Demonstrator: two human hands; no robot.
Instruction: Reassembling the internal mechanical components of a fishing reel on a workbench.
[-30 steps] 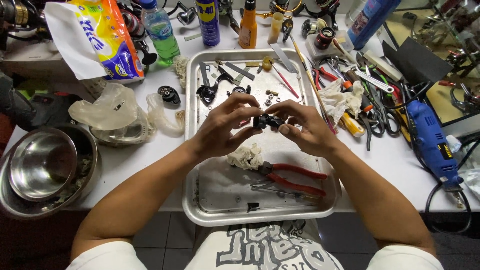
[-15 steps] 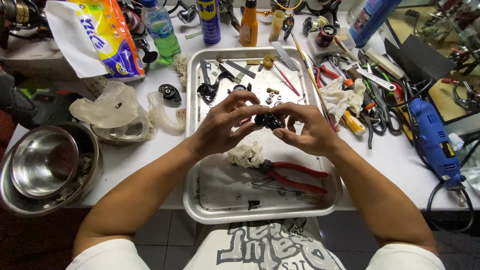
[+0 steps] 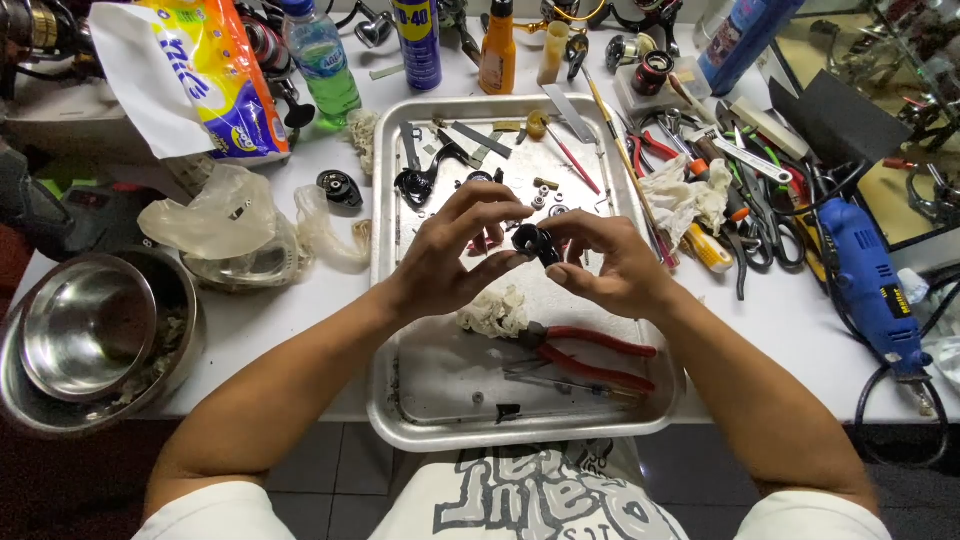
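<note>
Where hands (image 3: 535,262) meet, perhaps pliers (image 3: 590,356) below.

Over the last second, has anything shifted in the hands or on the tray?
Hardly anything. Both hands, left hand and right hand, still pinch the small black part between their fingertips above the metal tray; nothing was taken up or let go. The red-handled pliers and crumpled rag lie where they did.

left hand (image 3: 445,262) + right hand (image 3: 610,268): fingertips pinch small black round part (image 3: 535,243) | above rectangular metal tray (image 3: 400,300) | red-handled pliers (image 3: 590,355), crumpled white rag (image 3: 493,313) in tray
</note>
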